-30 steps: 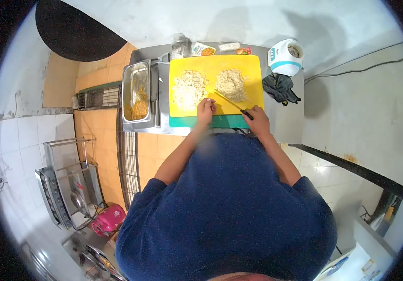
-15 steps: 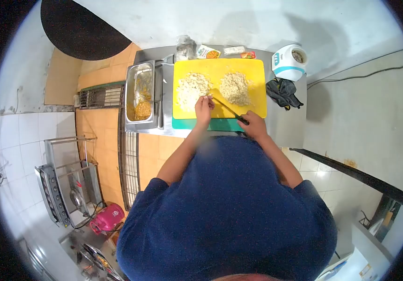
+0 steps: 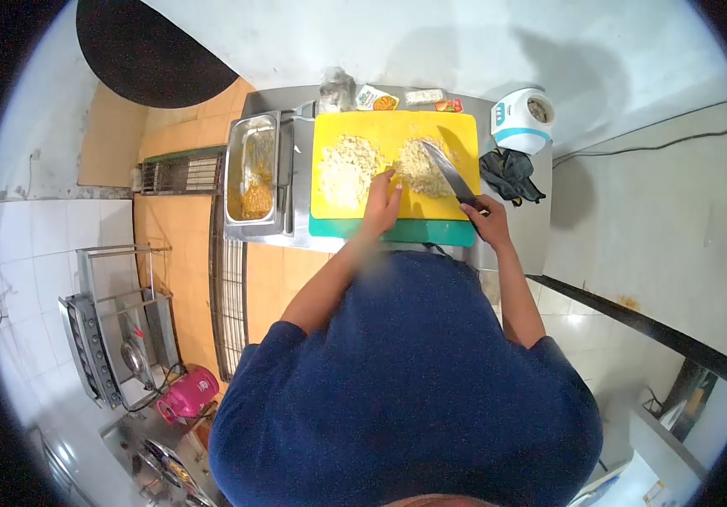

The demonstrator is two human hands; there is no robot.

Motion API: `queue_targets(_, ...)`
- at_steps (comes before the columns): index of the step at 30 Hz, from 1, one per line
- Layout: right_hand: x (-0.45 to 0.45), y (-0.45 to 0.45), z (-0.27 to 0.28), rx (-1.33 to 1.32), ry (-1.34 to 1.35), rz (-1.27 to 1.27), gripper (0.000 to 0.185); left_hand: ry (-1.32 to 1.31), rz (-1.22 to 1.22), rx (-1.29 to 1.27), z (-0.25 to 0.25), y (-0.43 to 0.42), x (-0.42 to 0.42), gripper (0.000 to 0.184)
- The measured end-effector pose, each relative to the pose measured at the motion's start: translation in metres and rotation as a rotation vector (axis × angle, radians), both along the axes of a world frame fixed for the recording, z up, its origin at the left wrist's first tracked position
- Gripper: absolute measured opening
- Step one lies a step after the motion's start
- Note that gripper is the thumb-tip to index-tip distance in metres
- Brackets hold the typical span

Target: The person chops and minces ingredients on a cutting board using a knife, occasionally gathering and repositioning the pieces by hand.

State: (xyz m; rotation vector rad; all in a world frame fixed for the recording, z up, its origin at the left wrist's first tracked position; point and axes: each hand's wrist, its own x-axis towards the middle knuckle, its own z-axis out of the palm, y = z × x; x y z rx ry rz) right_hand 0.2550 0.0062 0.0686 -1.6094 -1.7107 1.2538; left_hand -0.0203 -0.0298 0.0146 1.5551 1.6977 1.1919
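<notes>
My right hand (image 3: 488, 221) is wrapped round the dark handle of a kitchen knife (image 3: 450, 171). The blade points up and to the left, over a pile of finely chopped pale food (image 3: 419, 173). My left hand (image 3: 383, 205) is at the lower middle of the yellow cutting board (image 3: 456, 205), with thumb and fingers apart, its fingertips between the two piles. On the board's left side lies a looser pile of pale chopped pieces (image 3: 349, 169). Beneath the yellow board a green cutting board (image 3: 355, 231) sticks out at the near edge.
A steel pan (image 3: 277, 127) with orange-brown food stands at the left. Behind the boards are a clear plastic bag (image 3: 337, 87), a printed packet (image 3: 377, 98) and a white pack (image 3: 424, 96). At the right are a white-and-teal appliance (image 3: 520, 122) and a black bag (image 3: 511, 176).
My right hand has moved right, and the knife blade has swung up from low between the piles to over the right pile. My left hand has shifted right, its fingers now spread.
</notes>
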Motion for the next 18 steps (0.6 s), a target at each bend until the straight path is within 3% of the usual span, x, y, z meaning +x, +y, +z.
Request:
queue_targets(3, -0.003, -0.005, 0.003, -0.016, 0.01, -0.033, 0.031, 0.342, -0.069, 0.054, 0.03, 0.014, -0.012, 0.044)
queue_targets(6, -0.008, -0.01, -0.004, -0.031, 0.035, -0.065, 0.031, 0.605, -0.09, -0.039, 0.037, 0.032, -0.027, 0.043)
queue_targets(7, -0.008, -0.011, -0.009, -0.02, 0.031, -0.063, 0.031, 0.664, -0.016, -0.012, 0.032, 0.039, -0.031, 0.035)
queue_targets(14, -0.002, -0.019, -0.017, -0.005, 0.001, -0.099, 0.029, 0.809, -0.222, -0.149, 0.02, 0.066, -0.056, 0.016)
queue_targets(18, 0.005, -0.018, -0.016, -0.027, 0.043, -0.136, 0.028, 0.899, -0.175, 0.006, 0.023, 0.06, -0.061, 0.014)
